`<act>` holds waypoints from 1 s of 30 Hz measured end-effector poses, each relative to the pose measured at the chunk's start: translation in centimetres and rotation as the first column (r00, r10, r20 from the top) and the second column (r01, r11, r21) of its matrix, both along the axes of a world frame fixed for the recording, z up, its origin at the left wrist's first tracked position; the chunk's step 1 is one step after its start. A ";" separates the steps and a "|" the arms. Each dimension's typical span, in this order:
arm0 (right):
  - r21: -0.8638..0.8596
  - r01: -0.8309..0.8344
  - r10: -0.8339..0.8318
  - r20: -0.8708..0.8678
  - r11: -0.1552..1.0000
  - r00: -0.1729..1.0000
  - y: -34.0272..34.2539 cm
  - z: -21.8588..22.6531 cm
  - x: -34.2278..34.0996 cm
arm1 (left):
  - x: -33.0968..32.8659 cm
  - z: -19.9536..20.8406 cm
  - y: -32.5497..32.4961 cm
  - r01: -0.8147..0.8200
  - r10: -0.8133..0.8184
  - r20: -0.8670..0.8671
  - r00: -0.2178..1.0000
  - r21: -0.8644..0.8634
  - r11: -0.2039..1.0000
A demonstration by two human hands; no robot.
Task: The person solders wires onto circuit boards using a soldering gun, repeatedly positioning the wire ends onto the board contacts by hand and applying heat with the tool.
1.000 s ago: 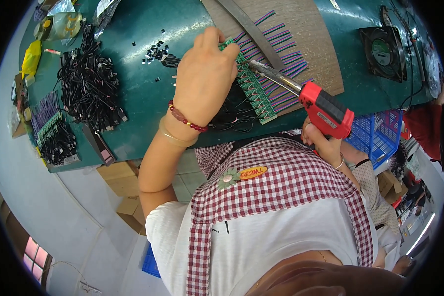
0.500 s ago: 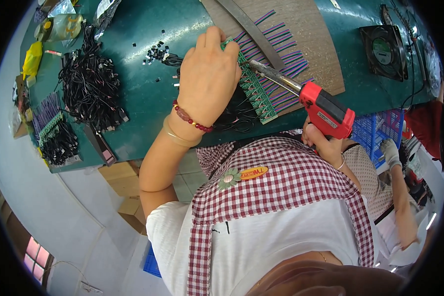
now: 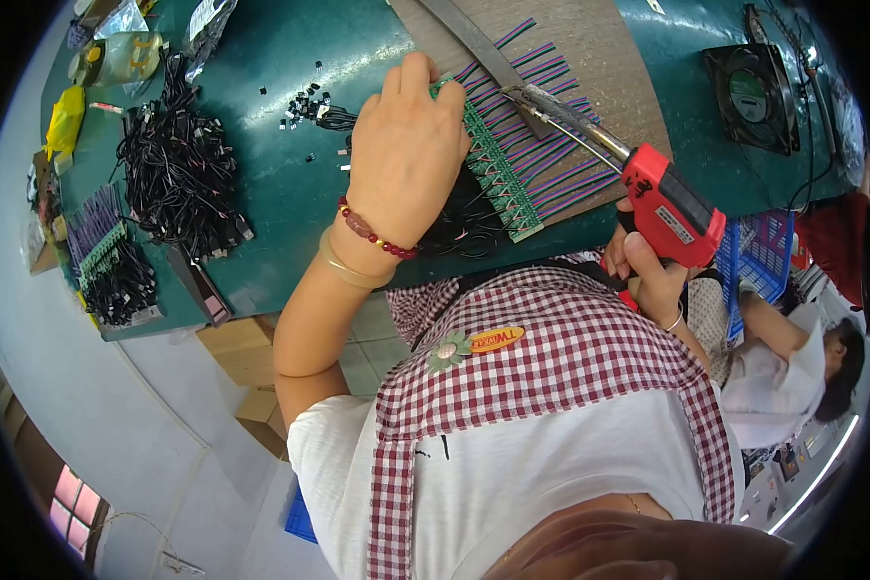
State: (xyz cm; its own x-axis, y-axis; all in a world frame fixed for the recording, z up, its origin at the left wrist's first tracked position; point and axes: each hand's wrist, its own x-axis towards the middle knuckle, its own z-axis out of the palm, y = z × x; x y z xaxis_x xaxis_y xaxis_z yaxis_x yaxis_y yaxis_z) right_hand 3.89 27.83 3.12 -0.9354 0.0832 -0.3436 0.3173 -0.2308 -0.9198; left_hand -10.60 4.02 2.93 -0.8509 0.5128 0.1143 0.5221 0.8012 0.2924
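My left hand [image 3: 408, 135] is closed, its fingers curled over the far end of a long green circuit board [image 3: 501, 174]. Black wires [image 3: 464, 224] run from the board's near-left side, and rows of purple, green and black wires [image 3: 561, 159] fan out from its other side. My right hand [image 3: 652, 280] grips a red soldering gun [image 3: 675, 208] with a black top. The gun's metal tip is above a curved-looking flat metal bar [image 3: 478, 43], which lies across the coloured wires, to the right of the board.
A brown wooden sheet [image 3: 619, 87] lies under the wires on the green table [image 3: 290, 58]. Bundled black cables [image 3: 176, 155] and another wired board [image 3: 101, 246] lie left, with small connectors [image 3: 304, 106] nearer. A black fan [image 3: 750, 97] stands right. Another person [image 3: 778, 372] works beyond a blue basket [image 3: 759, 256].
The soldering gun has moved right and slightly up, its tip leaving the board's edge. My left hand and the board hold still. The other person has shifted at the right.
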 end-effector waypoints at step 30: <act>0.042 0.049 -0.047 -0.040 0.998 0.998 0.2 1.1 -1.4 | 0.2 0.0 0.0 -0.027 0.027 -0.001 1.000 0.022 0.999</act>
State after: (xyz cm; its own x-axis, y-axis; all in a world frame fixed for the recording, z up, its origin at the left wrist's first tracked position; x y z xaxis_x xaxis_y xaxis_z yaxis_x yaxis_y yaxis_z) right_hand 2.50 28.06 4.20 -0.9428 0.1422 -0.3016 0.2700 -0.2054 -0.9407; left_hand -10.43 4.05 2.98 -0.8643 0.4869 0.1262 0.5006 0.8086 0.3092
